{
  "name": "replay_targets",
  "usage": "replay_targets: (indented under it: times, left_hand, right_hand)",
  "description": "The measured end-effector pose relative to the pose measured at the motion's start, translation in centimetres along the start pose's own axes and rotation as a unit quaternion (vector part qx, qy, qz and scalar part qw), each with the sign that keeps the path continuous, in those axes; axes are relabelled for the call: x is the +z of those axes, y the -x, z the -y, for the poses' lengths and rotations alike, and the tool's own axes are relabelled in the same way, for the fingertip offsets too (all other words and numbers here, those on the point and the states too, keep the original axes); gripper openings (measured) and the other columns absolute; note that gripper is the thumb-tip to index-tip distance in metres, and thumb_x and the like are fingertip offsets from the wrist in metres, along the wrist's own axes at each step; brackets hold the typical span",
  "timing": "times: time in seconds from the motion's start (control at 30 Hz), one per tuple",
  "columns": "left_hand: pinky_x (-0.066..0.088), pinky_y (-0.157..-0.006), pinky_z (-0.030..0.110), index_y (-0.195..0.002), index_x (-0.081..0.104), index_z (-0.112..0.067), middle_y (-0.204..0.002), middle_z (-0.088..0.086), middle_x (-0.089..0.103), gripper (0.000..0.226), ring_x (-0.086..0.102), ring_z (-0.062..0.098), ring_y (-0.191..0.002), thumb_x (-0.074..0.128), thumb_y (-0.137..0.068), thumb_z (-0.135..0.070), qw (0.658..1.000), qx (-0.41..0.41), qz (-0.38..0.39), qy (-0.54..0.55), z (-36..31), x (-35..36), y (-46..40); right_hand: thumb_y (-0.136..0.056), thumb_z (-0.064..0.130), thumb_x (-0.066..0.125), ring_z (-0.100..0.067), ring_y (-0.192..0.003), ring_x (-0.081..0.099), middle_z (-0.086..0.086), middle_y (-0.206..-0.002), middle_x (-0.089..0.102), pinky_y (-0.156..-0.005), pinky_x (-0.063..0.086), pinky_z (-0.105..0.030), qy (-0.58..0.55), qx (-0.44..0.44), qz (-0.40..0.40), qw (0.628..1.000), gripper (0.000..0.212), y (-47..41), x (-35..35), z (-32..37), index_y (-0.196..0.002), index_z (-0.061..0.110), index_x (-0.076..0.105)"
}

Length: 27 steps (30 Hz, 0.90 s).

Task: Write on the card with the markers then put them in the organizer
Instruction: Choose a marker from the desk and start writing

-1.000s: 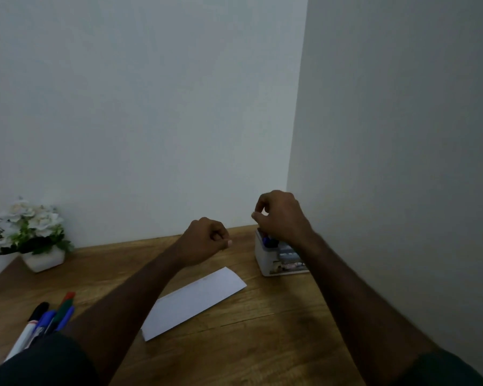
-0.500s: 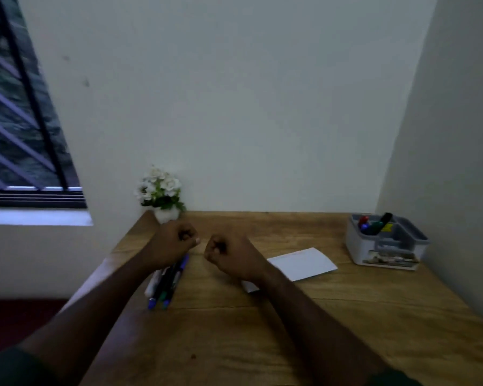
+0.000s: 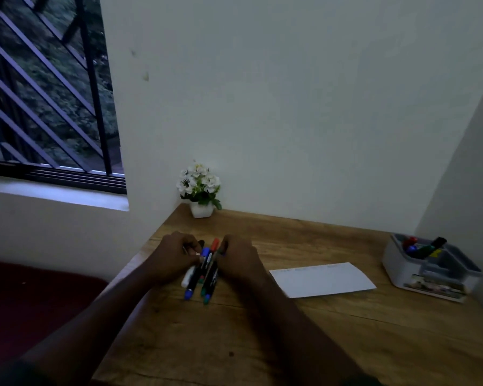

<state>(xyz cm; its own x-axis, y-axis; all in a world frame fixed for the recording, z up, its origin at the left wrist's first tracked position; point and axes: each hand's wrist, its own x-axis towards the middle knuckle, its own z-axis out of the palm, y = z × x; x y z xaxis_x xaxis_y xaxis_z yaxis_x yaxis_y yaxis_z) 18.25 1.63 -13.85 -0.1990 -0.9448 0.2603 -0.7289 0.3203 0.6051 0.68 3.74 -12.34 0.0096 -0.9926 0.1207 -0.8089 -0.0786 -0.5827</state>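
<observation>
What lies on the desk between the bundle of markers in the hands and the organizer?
Only the white card lies between the markers and the organizer; the head view shows it.

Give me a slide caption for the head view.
Both hands gather markers beside the card.

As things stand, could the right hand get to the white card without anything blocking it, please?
Probably yes. The card lies flat on bare table just beside the right hand, with nothing between them. That hand is busy at the markers, though, so it must leave them first.
</observation>
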Motion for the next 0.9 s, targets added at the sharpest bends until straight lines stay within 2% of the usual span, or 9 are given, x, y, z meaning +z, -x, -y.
replay_targets:
  times: [0.07,0.17,0.33,0.4,0.57,0.7,0.8,0.87,0.9]
  left_hand:
    - [0.037,-0.063,0.017,-0.081,0.072,-0.027,-0.086,-0.007,0.066,0.013,0.058,0.002,-0.080,0.080,-0.073,-0.021,1.000,0.001,-0.006,0.015,-0.1,0.1,0.0]
    - [0.039,-0.062,0.013,-0.081,0.073,-0.025,-0.083,-0.008,0.068,0.012,0.061,0.001,-0.077,0.080,-0.074,-0.018,1.000,0.002,-0.004,0.030,-0.3,0.2,0.2]
    - [0.042,-0.061,0.012,-0.080,0.073,-0.025,-0.080,-0.009,0.069,0.013,0.063,0.001,-0.075,0.082,-0.072,-0.019,0.999,-0.002,-0.011,0.037,-0.4,0.2,0.5]
    - [0.043,-0.063,0.015,-0.080,0.074,-0.026,-0.081,-0.009,0.068,0.012,0.062,0.002,-0.077,0.080,-0.073,-0.020,0.999,-0.009,-0.017,0.033,-0.4,0.2,0.4]
    - [0.040,-0.063,0.012,-0.082,0.075,-0.020,-0.081,-0.012,0.067,0.008,0.059,-0.002,-0.077,0.077,-0.076,-0.015,0.999,0.007,-0.027,0.023,-0.8,0.3,0.1]
    - [0.048,-0.069,0.020,-0.079,0.073,-0.022,-0.080,-0.009,0.069,0.008,0.061,0.000,-0.078,0.076,-0.076,-0.015,0.998,0.030,-0.041,0.025,-1.4,0.1,-0.1]
    - [0.049,-0.071,0.023,-0.084,0.072,-0.023,-0.081,-0.007,0.070,0.003,0.063,0.002,-0.078,0.073,-0.082,-0.021,0.996,0.053,-0.050,0.046,-2.0,0.1,-0.1]
    - [0.052,-0.070,0.026,-0.090,0.070,-0.026,-0.079,-0.005,0.069,0.004,0.065,0.007,-0.077,0.069,-0.086,-0.027,0.989,0.087,-0.065,0.096,-3.0,0.2,0.0]
    - [0.052,-0.068,0.025,-0.092,0.069,-0.027,-0.077,-0.003,0.069,0.003,0.065,0.009,-0.075,0.068,-0.089,-0.027,0.984,0.105,-0.062,0.130,-3.8,0.3,0.1]
  right_hand:
    - [-0.084,0.027,0.064,-0.022,-0.089,0.064,-0.006,-0.099,0.066,-0.072,0.056,-0.036,0.004,0.010,0.005,1.000,0.008,0.0,0.0,0.2,-0.087,0.023,0.058]
    - [-0.083,0.030,0.071,-0.020,-0.092,0.063,-0.006,-0.105,0.064,-0.069,0.055,-0.032,0.020,0.041,0.018,0.999,0.023,-0.1,0.1,0.8,-0.099,0.018,0.060]
    - [-0.076,0.032,0.078,-0.022,-0.094,0.065,-0.007,-0.100,0.064,-0.070,0.054,-0.031,0.052,0.061,0.013,0.997,0.031,0.0,-0.9,0.9,-0.092,0.014,0.057]
    - [-0.076,0.033,0.078,-0.023,-0.097,0.065,-0.006,-0.104,0.065,-0.072,0.055,-0.031,0.069,0.050,0.000,0.996,0.034,0.5,-0.8,0.8,-0.097,0.014,0.059]
    - [-0.091,0.013,0.063,-0.025,-0.105,0.063,-0.010,-0.116,0.065,-0.083,0.055,-0.034,0.162,-0.031,-0.023,0.986,0.020,1.8,-0.1,1.6,-0.111,0.011,0.064]
    - [-0.093,0.014,0.058,-0.028,-0.108,0.060,-0.012,-0.116,0.063,-0.077,0.045,-0.030,0.122,-0.030,-0.025,0.992,0.004,2.0,-1.3,1.5,-0.091,0.012,0.061]
    - [-0.090,0.016,0.059,-0.026,-0.101,0.063,-0.009,-0.109,0.067,-0.078,0.050,-0.032,0.067,-0.010,-0.033,0.997,0.016,1.6,-2.7,0.8,-0.103,0.009,0.064]
    - [-0.094,0.019,0.054,-0.023,-0.091,0.063,-0.008,-0.100,0.067,-0.073,0.050,-0.031,0.037,-0.044,-0.029,0.998,0.017,1.3,-3.7,0.0,-0.104,0.010,0.064]
    - [-0.098,0.023,0.050,-0.021,-0.084,0.060,-0.006,-0.093,0.065,-0.067,0.046,-0.029,0.036,-0.072,-0.027,0.996,0.019,1.3,-4.3,-0.5,-0.103,0.011,0.064]
